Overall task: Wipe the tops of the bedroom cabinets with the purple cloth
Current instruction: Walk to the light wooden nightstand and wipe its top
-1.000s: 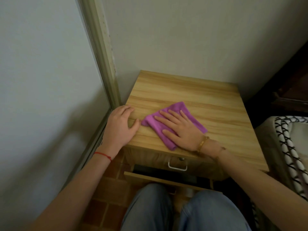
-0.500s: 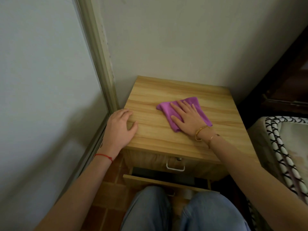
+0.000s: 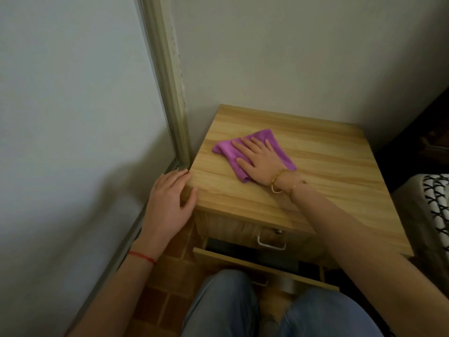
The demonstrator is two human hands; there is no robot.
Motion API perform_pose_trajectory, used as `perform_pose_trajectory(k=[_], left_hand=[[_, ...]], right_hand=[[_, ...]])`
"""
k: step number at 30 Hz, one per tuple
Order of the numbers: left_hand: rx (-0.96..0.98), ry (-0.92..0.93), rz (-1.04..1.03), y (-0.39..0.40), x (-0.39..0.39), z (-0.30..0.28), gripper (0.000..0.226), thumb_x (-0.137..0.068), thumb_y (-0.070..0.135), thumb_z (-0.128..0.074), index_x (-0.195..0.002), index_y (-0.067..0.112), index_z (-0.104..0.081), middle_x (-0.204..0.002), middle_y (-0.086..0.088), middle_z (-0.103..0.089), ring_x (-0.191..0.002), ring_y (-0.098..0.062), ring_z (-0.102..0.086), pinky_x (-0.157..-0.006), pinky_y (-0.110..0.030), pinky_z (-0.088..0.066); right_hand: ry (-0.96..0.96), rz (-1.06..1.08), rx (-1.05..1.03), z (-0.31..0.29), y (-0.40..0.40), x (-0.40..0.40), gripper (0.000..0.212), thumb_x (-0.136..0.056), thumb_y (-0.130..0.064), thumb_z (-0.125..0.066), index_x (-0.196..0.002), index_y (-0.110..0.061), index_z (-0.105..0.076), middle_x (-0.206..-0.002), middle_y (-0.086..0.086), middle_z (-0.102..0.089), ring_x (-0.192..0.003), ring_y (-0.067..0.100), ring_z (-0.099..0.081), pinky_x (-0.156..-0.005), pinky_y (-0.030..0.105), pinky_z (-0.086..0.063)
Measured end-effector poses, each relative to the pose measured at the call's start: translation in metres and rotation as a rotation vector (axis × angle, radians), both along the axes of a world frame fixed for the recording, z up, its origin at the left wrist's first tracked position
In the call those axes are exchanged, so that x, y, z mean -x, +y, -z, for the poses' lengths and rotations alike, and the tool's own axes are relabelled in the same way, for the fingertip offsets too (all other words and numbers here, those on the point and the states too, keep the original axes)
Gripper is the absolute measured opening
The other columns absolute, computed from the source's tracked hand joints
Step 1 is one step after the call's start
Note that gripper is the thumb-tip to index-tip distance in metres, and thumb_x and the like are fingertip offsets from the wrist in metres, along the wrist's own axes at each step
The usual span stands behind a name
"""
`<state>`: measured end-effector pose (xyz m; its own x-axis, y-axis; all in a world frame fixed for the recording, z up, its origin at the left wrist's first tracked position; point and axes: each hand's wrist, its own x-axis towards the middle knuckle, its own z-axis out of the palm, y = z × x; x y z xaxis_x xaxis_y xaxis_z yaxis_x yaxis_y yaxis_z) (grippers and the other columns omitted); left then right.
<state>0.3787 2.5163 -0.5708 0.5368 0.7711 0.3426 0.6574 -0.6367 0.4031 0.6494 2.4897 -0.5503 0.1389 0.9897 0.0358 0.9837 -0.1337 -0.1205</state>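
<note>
Right hand [image 3: 261,161] flat on purple cloth [image 3: 228,152], fingers [image 3: 243,145] straight and slightly spread, pressing it onto cabinet top [image 3: 328,166], left-of-centre toward back. Left hand [image 3: 170,203] braces front-left corner, fingers relaxed, holding nothing. My read: mid-wipe. To do it well I'd keep palm pressure even, sweep in overlapping passes along grain — reach back edge by wall, then right side, front strip last. Keep cloth from bunching — spread palm helps.

Right hand [image 3: 261,161] flat, palm down, fingers straight and spread, arm stretched forward with gold bangles at the wrist. Left hand [image 3: 170,203] rests relaxed, fingers loosely extended, thumb out to the side, red string round its wrist.
</note>
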Motion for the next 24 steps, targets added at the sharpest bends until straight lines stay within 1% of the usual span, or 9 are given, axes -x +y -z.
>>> perform_pose_trajectory(k=[2, 6, 8, 11, 14, 18, 21, 22, 24], left_hand=[[0.021, -0.002, -0.007, -0.002, 0.003, 0.002, 0.050, -0.096, 0.046, -0.043, -0.135, 0.018, -0.054, -0.139, -0.002, -0.055, -0.131, -0.016, -0.044, -0.116, -0.033, -0.020], [0.038, -0.044, -0.013, -0.003, 0.005, 0.003, 0.057, -0.093, 0.051, -0.040, -0.132, 0.014, -0.057, -0.134, -0.004, -0.058, -0.127, -0.018, -0.048, -0.113, -0.041, -0.032], [0.066, -0.068, -0.018, -0.004, 0.004, 0.003, 0.056, -0.093, 0.051, -0.041, -0.134, 0.016, -0.055, -0.136, -0.002, -0.056, -0.129, -0.016, -0.046, -0.113, -0.042, -0.033], [0.082, -0.094, -0.008, -0.005, 0.004, 0.003, 0.057, -0.093, 0.052, -0.040, -0.135, 0.016, -0.055, -0.138, 0.000, -0.055, -0.130, -0.014, -0.044, -0.113, -0.044, -0.034], [0.077, -0.082, -0.003, -0.004, 0.005, 0.003, 0.056, -0.094, 0.051, -0.040, -0.135, 0.016, -0.054, -0.138, 0.001, -0.054, -0.131, -0.013, -0.043, -0.114, -0.040, -0.032], [0.071, -0.062, -0.021, -0.005, 0.005, 0.001, 0.055, -0.093, 0.050, -0.041, -0.135, 0.017, -0.054, -0.137, -0.001, -0.055, -0.130, -0.015, -0.044, -0.113, -0.030, -0.026], [0.068, -0.051, -0.010, -0.004, 0.005, 0.000, 0.056, -0.093, 0.051, -0.041, -0.135, 0.015, -0.054, -0.137, -0.003, -0.055, -0.129, -0.017, -0.045, -0.114, -0.037, -0.031], [0.068, -0.043, -0.009, -0.004, 0.005, -0.001, 0.055, -0.094, 0.050, -0.043, -0.136, 0.016, -0.054, -0.138, -0.002, -0.054, -0.130, -0.017, -0.044, -0.114, -0.040, -0.032], [0.069, -0.028, -0.014, -0.005, 0.004, -0.003, 0.051, -0.096, 0.045, -0.048, -0.138, 0.017, -0.052, -0.142, -0.001, -0.050, -0.134, -0.017, -0.041, -0.116, -0.041, -0.029]], right_hand=[[0.004, -0.090, -0.024, 0.001, 0.006, 0.029, 0.054, -0.099, -0.049, -0.023, -0.150, -0.033, -0.014, -0.158, -0.003, -0.015, -0.146, 0.021, -0.011, -0.118, 0.045, -0.001], [0.051, -0.320, -0.079, 0.008, -0.027, 0.062, 0.054, -0.099, -0.050, -0.025, -0.150, -0.036, -0.014, -0.158, -0.006, -0.014, -0.145, 0.015, -0.008, -0.119, 0.040, 0.003], [0.055, -0.292, -0.059, 0.006, -0.015, 0.046, 0.053, -0.099, -0.049, -0.026, -0.149, -0.037, -0.014, -0.158, -0.006, -0.013, -0.145, 0.014, -0.008, -0.118, 0.038, 0.004], [0.020, -0.100, 0.005, -0.002, 0.039, 0.011, 0.053, -0.100, -0.046, -0.028, -0.150, -0.033, -0.014, -0.159, -0.002, -0.014, -0.146, 0.020, -0.009, -0.117, 0.043, 0.000], [0.011, 0.000, 0.037, -0.001, 0.072, 0.010, 0.055, -0.099, -0.048, -0.025, -0.150, -0.034, -0.013, -0.159, -0.001, -0.013, -0.146, 0.023, -0.008, -0.116, 0.045, 0.003], [0.004, -0.222, -0.009, 0.000, 0.027, 0.049, 0.060, -0.095, -0.057, -0.017, -0.150, -0.035, -0.010, -0.159, -0.004, -0.012, -0.146, 0.019, -0.007, -0.118, 0.046, 0.001], [0.046, -0.352, -0.022, 0.005, -0.031, 0.052, 0.060, -0.094, -0.059, -0.016, -0.150, -0.039, -0.008, -0.159, -0.008, -0.008, -0.144, 0.012, -0.004, -0.118, 0.042, 0.005], [0.043, -0.338, -0.016, 0.005, -0.040, 0.039, 0.060, -0.094, -0.059, -0.016, -0.150, -0.039, -0.008, -0.158, -0.009, -0.008, -0.144, 0.011, -0.004, -0.118, 0.041, 0.005], [0.011, -0.190, -0.011, 0.005, -0.040, -0.001, 0.061, -0.093, -0.060, -0.016, -0.150, -0.038, -0.010, -0.159, -0.006, -0.011, -0.146, 0.015, -0.006, -0.118, 0.042, 0.002]])
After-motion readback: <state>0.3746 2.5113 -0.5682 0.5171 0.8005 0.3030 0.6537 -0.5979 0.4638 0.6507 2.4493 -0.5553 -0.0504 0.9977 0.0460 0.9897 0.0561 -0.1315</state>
